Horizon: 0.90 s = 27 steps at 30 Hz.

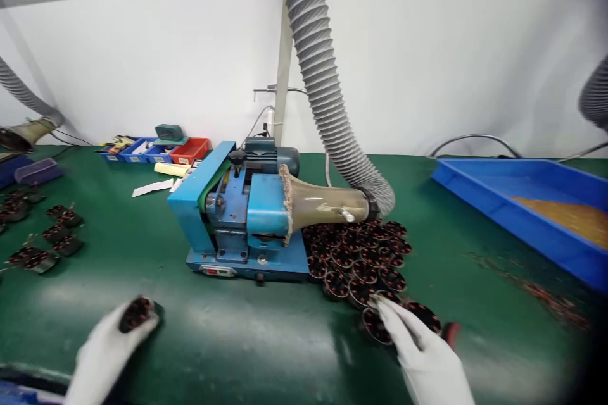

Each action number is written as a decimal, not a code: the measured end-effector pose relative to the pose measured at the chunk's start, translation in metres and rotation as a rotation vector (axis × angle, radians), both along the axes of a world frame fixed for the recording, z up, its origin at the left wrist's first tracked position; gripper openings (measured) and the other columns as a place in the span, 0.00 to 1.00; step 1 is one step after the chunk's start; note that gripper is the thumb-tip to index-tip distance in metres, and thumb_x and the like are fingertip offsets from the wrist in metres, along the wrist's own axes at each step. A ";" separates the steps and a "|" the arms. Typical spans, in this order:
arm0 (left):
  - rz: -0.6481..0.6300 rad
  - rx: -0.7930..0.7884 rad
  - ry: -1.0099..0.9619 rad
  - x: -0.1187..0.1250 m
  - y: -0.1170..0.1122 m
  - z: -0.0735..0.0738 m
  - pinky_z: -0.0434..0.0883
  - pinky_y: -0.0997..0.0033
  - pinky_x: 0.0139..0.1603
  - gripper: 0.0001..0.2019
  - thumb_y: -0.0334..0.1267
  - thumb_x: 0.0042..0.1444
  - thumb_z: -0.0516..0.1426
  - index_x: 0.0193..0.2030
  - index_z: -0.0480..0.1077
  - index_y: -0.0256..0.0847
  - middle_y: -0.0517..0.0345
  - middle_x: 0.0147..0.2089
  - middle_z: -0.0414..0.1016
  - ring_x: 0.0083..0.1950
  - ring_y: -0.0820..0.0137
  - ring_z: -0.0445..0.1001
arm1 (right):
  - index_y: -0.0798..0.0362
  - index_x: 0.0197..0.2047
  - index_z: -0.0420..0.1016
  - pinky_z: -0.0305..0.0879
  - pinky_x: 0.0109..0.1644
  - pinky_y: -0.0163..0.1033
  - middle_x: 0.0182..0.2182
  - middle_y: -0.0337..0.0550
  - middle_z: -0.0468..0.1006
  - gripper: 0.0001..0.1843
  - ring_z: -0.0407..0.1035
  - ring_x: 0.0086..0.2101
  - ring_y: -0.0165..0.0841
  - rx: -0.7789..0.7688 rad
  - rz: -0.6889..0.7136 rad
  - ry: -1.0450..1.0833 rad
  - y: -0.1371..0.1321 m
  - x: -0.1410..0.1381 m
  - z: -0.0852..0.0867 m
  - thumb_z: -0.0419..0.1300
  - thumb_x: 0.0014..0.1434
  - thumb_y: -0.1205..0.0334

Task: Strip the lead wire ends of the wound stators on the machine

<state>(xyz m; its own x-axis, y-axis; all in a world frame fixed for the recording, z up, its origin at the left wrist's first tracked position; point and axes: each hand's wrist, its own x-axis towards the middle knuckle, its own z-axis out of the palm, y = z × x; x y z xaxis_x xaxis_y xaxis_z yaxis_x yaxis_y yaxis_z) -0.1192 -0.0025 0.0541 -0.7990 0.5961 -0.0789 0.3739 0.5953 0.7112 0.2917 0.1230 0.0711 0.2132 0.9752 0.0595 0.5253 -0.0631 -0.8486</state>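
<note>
In the lower left, my left hand [111, 342], in a white glove, is closed around a round motor stator [137, 314] with a dark inside and copper-coloured spots. It is a little above or on the green table; I cannot tell which. My right hand [418, 345], also gloved, reaches to the near edge of a cluster of similar stators [351, 256]. Its fingertips pinch the rim of a slightly blurred stator [377, 327] at the front of that cluster. Another stator [424, 316] shows just behind the hand. A red object [451, 334], partly hidden, is beside it.
Between the hands stands a blue belt machine [237, 215], its clear funnel [327, 199] joined to a grey hose [313, 57]. More stators [64, 228] sit at left. A blue tray [522, 221] and wire scraps [553, 304] lie at right. Small bins [190, 150] stand behind.
</note>
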 end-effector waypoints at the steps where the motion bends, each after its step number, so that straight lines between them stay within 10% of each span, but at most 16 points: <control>1: 0.150 -0.072 0.090 -0.014 0.000 0.000 0.65 0.40 0.48 0.19 0.50 0.37 0.61 0.38 0.71 0.47 0.55 0.29 0.73 0.49 0.37 0.70 | 0.51 0.39 0.79 0.66 0.53 0.49 0.43 0.49 0.80 0.22 0.72 0.45 0.47 0.025 0.042 -0.102 0.004 0.000 0.002 0.55 0.52 0.45; 4: 0.391 0.026 0.297 -0.025 0.009 -0.008 0.61 0.36 0.50 0.34 0.50 0.38 0.59 0.56 0.59 0.54 0.56 0.45 0.73 0.61 0.34 0.57 | 0.53 0.46 0.77 0.62 0.54 0.53 0.49 0.53 0.75 0.21 0.68 0.49 0.49 0.119 0.207 -0.558 0.016 -0.017 -0.002 0.57 0.53 0.52; 10: -0.104 0.007 0.067 0.075 0.028 -0.041 0.61 0.51 0.58 0.18 0.50 0.50 0.54 0.48 0.66 0.53 0.61 0.57 0.65 0.58 0.50 0.66 | 0.54 0.30 0.80 0.60 0.52 0.56 0.49 0.59 0.73 0.06 0.63 0.51 0.55 0.132 0.317 -0.992 0.017 -0.051 -0.012 0.64 0.49 0.63; 13: -0.347 0.273 -0.345 0.135 0.032 -0.042 0.51 0.50 0.64 0.22 0.43 0.45 0.59 0.50 0.70 0.50 0.55 0.60 0.65 0.63 0.52 0.61 | 0.52 0.29 0.78 0.65 0.47 0.52 0.50 0.57 0.72 0.05 0.67 0.47 0.50 0.106 0.468 -0.751 0.000 -0.046 -0.002 0.61 0.53 0.63; 19: -0.653 0.446 -1.341 0.204 0.048 -0.006 0.72 0.54 0.44 0.33 0.42 0.34 0.67 0.52 0.69 0.48 0.44 0.51 0.72 0.46 0.54 0.75 | 0.42 0.30 0.78 0.67 0.32 0.32 0.30 0.38 0.76 0.05 0.70 0.29 0.32 0.062 0.794 -0.159 -0.032 -0.036 0.052 0.64 0.47 0.62; 27: -0.590 0.532 -0.764 0.198 0.047 0.042 0.69 0.74 0.42 0.25 0.25 0.34 0.61 0.44 0.72 0.45 0.57 0.43 0.72 0.40 0.68 0.73 | 0.52 0.42 0.78 0.71 0.33 0.38 0.30 0.46 0.79 0.16 0.73 0.28 0.36 -0.088 0.492 0.477 -0.016 -0.054 0.050 0.60 0.55 0.52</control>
<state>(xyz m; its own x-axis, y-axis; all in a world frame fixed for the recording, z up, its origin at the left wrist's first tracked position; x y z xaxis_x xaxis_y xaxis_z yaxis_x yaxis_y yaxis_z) 0.0788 0.0444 0.0965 -0.2281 0.9723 -0.0509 -0.1488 0.0169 0.9887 0.2375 0.1075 0.1213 -0.2722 0.9621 -0.0147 0.0812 0.0078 -0.9967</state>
